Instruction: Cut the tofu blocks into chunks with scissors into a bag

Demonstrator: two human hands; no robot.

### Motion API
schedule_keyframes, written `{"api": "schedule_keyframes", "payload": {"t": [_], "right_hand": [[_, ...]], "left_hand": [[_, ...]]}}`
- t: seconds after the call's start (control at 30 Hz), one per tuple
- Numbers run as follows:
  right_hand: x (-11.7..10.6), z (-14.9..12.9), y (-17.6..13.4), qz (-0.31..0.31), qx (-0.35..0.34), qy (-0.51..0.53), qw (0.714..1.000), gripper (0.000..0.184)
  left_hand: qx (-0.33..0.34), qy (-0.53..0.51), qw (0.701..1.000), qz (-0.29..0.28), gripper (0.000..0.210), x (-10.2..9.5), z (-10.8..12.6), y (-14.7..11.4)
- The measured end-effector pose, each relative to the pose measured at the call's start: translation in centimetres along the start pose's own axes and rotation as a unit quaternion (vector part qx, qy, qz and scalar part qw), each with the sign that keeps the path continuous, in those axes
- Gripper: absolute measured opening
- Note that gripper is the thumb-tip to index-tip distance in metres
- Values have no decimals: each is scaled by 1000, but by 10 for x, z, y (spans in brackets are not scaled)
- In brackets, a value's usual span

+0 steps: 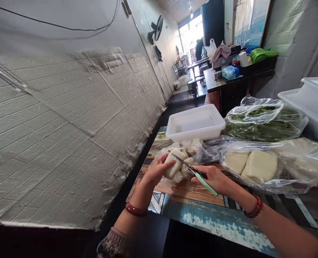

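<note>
The patterned worktop point(202, 215) spreads out below you; take the clock from the white block in your left hand, with twelve pointing away from you. At three o'clock lies a clear plastic bag with large pale slabs point(261, 166) showing through. Towards two o'clock sits a clear bag of greens point(263, 129), and at one o'clock, nearer, stands a white tub point(196, 134), open at the top. Smaller pale pieces point(187, 143) lie in thin plastic just beyond and beside the block.

Your right hand point(211, 177) is at four o'clock, its grip wrapped around the green-handled scissors point(205, 184). Your left hand point(159, 168) comes in from seven o'clock, its grip pinching the white block point(171, 163) with the thumb across its near face.

The key relation: the block lies towards ten o'clock from your right grip, its long axis running roughly one to seven, while the scissors run four to ten, so the blades cross its upper right part. Your left hand is the nearer, touching it. You cannot tell here how deep the blades go.
</note>
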State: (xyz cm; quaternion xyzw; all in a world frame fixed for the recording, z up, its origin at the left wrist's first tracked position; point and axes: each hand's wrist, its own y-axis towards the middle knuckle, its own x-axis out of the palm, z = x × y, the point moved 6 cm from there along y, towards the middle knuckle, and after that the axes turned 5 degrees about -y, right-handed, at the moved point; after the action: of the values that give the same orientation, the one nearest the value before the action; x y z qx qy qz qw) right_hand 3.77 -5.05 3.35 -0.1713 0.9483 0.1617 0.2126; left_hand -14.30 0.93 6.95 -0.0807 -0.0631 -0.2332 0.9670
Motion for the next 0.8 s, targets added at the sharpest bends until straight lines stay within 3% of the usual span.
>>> {"api": "schedule_keyframes", "payload": {"t": [0.13,0.27,0.4,0.6,0.8], "right_hand": [[2,-1,0,6,-5,-9,1000,36],[1,0,0,15,38,-33,999,41],[1,-1,-1,-17,75,-46,996,46],[-2,-5,-3,-44,85,-46,994,53],[-1,-6,-3,-25,77,-8,997,67]], "left_hand": [[10,-17,1000,11,41,-3,0,1],[3,-14,1000,24,40,-5,-4,3],[-23,6,1000,14,37,-4,-9,3],[4,26,999,33,41,-8,-6,1],[-14,56,998,-14,44,1,-11,0]]}}
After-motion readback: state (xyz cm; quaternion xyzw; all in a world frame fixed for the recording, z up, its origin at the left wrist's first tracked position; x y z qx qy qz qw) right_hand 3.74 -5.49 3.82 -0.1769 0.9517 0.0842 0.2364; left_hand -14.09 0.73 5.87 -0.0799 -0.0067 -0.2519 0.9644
